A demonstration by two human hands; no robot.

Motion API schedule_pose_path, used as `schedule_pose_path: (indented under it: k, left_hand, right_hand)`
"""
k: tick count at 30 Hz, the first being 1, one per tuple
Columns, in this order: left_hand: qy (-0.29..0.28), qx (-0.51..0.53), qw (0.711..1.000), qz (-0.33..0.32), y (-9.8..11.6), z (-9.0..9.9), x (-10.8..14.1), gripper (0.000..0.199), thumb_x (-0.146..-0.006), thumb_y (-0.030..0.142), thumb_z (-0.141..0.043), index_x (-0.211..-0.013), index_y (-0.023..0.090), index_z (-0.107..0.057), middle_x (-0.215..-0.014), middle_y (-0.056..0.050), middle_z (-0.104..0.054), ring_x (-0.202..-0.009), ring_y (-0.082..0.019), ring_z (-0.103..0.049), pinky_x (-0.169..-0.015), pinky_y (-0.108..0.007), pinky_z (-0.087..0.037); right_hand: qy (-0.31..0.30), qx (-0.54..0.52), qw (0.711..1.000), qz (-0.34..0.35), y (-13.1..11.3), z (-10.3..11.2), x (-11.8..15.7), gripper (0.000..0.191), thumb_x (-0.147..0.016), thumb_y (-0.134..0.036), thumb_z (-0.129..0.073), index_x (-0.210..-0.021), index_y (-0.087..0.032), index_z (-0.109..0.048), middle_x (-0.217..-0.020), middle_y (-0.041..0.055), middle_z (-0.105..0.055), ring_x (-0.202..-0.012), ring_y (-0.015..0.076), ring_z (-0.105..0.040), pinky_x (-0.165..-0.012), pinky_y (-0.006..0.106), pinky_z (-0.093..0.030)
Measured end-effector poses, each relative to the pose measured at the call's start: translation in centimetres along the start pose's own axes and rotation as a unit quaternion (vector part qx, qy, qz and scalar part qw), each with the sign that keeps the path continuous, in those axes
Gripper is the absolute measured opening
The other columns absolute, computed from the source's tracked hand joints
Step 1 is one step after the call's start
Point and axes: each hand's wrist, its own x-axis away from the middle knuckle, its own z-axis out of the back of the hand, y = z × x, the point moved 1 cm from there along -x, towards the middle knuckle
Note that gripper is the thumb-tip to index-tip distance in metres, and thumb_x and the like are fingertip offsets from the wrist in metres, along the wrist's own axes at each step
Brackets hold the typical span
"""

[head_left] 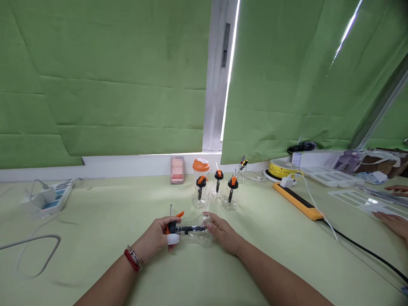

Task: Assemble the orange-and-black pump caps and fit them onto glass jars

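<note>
i read the clock from the glass bottle (196,238), 12 towards the green blinds (127,85). the bottle lies on its side between my two hands, above or on the pale table (204,282); i can't tell whether it touches the surface. its black-and-orange cap (172,228) points to 9, its base to 3, and a dark rod (193,229) runs lengthwise inside.

at 9 my left hand (156,234) has its fingers closed round the cap, a narrow grip, with a white wrap (173,239) on one digit and a red band (131,259) at the wrist. a metal spout (171,210) sticks up past the fingers. at 3 my right hand (225,233) cups the base, thumb and fingers spread to its width.

towards 12 and 1, three similar bottles stand upright: one on the left (200,196), one further back (217,187), one on the right (230,197). an orange-lidded cup (201,165) stands behind them at 12. at 2 are an orange power strip (296,202) and, beyond it, a yellow tin (280,170). far off at 3, another person's hand (392,223) rests by some flat sheets (366,204).
</note>
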Motion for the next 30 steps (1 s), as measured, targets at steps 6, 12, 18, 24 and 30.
schedule_pose_path:
  k: [6, 12, 18, 24, 30]
  left_hand:
    - [0.025, 0.025, 0.999, -0.012, 0.1, 0.6, -0.1, 0.049, -0.063, 0.019, -0.070, -0.109, 0.014, -0.055, -0.062, 0.005, -0.056, -0.051, -0.011, -0.052, -0.048, -0.026, -0.048]
    - [0.014, 0.035, 0.999, -0.004, -0.1, 0.5, -0.2, 0.051, -0.060, 0.023, -0.074, -0.107, 0.014, -0.057, -0.069, 0.003, -0.057, -0.053, -0.012, -0.054, -0.051, -0.029, -0.050]
    - [0.002, 0.031, 1.000, -0.003, 0.3, 0.0, 0.0, 0.054, -0.058, 0.023, -0.076, -0.108, 0.013, -0.058, -0.067, 0.003, -0.059, -0.053, -0.014, -0.055, -0.056, -0.032, -0.051]
    - [0.007, 0.031, 0.999, -0.010, 0.1, 0.3, 0.0, 0.053, -0.062, 0.020, -0.072, -0.112, 0.013, -0.056, -0.064, 0.001, -0.063, -0.055, -0.014, -0.057, -0.061, -0.032, -0.049]
    - [0.015, 0.030, 0.999, -0.013, 0.0, 0.6, -0.2, 0.053, -0.062, 0.020, -0.072, -0.111, 0.013, -0.055, -0.063, 0.002, -0.064, -0.055, -0.014, -0.057, -0.061, -0.031, -0.049]
  right_hand:
    - [-0.034, -0.016, 0.998, 0.042, 0.1, 0.4, 0.2, 0.093, -0.073, -0.050, -0.066, -0.144, -0.027, -0.011, -0.139, 0.0121, -0.038, -0.130, 0.0246, -0.032, -0.105, 0.043, -0.023]
    - [-0.016, 0.017, 0.998, 0.052, 0.4, 0.8, 0.2, 0.087, -0.068, -0.047, -0.071, -0.140, -0.025, -0.027, -0.132, 0.0102, -0.044, -0.125, 0.0253, -0.038, -0.106, 0.043, -0.024]
    - [-0.024, 0.007, 0.999, 0.034, -1.2, 0.4, 0.3, 0.056, -0.085, -0.057, -0.044, -0.129, -0.022, -0.046, -0.113, 0.0061, -0.057, -0.109, 0.0229, -0.049, -0.100, 0.041, -0.032]
    - [-0.031, 0.015, 0.999, 0.024, -1.0, 0.5, 0.3, 0.056, -0.087, -0.057, -0.039, -0.130, -0.022, -0.046, -0.121, 0.0091, -0.053, -0.117, 0.0236, -0.044, -0.102, 0.042, -0.028]
    - [-0.053, -0.029, 0.998, 0.025, 0.3, 0.9, 0.4, 0.088, -0.075, -0.047, -0.066, -0.143, -0.027, -0.014, -0.138, 0.0106, -0.039, -0.130, 0.0229, -0.033, -0.106, 0.042, -0.022]
